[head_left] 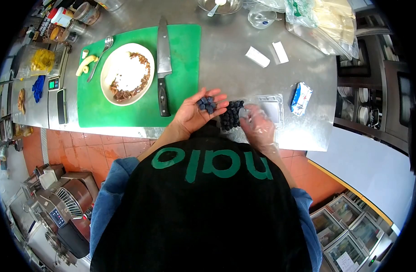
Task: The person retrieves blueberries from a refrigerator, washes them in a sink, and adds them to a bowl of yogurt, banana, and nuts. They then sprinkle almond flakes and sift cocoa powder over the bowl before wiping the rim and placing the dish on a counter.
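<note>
Lying at the far left are a crumpled blue item (37, 89), a scale (54, 84) and a dark phone-like device (61, 106). The green cutting board (92, 113) bears banana pieces (85, 66), a spoon (99, 60) and a bowl (105, 86) holding something white and brown chunks. A large knife (163, 52) lies lengthwise on the board, standing between bowl and left hand (186, 117). That bare hand is palm up, loosely cupped and unclosed, with blueberries (207, 105) resting on the palm and fingers. Beside it, more berries (230, 114) sit in a clear plastic container (280, 113). The right hand (258, 128), in clear plastic, reaches over them; its fingertips look blurred, so I cannot tell whether they grip any. Beyond lie two white pieces (258, 56), with a blue-and-white packet (301, 98) right of the container and a bagged tub (323, 38) farther up.
</note>
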Available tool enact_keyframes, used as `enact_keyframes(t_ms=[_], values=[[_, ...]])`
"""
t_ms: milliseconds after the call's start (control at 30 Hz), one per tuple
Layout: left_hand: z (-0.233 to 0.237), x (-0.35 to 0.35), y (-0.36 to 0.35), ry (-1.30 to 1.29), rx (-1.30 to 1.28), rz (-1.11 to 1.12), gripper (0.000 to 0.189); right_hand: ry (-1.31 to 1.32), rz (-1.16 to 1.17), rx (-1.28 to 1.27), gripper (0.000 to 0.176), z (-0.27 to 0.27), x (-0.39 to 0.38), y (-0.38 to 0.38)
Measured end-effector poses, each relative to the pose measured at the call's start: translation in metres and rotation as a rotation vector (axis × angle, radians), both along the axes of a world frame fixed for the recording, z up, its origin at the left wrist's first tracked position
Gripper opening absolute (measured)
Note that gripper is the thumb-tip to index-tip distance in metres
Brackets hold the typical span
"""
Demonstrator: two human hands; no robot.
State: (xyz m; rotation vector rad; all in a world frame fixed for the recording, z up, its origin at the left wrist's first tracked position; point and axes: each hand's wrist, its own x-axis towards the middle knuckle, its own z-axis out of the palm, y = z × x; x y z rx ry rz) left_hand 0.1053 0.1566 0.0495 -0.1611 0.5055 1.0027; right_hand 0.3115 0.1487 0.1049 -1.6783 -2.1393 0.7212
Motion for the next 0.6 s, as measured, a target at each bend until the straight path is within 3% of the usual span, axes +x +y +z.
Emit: enact_keyframes(t_ms=[33,100,200,233,267,367,467,533,600], values=[[0.001,0.000,-0.001,0.000,-0.002,-0.002,0.042,0.000,-0.002,-0.002,0.035,0.008,-0.005,0.000],[0.006,0.003,-0.001,0.062,-0.030,-0.091,0.042,0.288,-0.073,-0.106,0.027,0.021,-0.015,-0.001],[-0.004,-0.001,-0.001,0.061,-0.028,-0.255,0.039,0.180,0.007,-0.020,0.020,0.043,-0.030,0.000],[-0.007,-0.002,-0.003,0.062,-0.026,-0.253,0.039,0.418,-0.157,-0.090,0.015,0.021,-0.022,0.004],[-0.006,-0.003,-0.005,0.142,-0.051,-0.263,0.037,0.418,-0.153,-0.088,0.015,0.014,-0.017,0.010],[-0.009,-0.005,-0.008,0.227,-0.093,-0.261,0.032,-0.021,0.243,0.321,0.022,-0.004,-0.007,0.020],[-0.009,-0.003,-0.008,0.215,-0.113,-0.238,0.031,-0.182,0.310,0.290,0.026,-0.013,-0.017,0.012],[-0.007,-0.005,-0.009,0.205,-0.119,-0.221,0.031,-0.148,0.290,0.241,0.031,-0.021,-0.021,0.008],[-0.006,-0.005,-0.009,0.225,-0.133,-0.214,0.030,-0.201,0.289,0.337,0.038,-0.025,-0.023,0.007]])
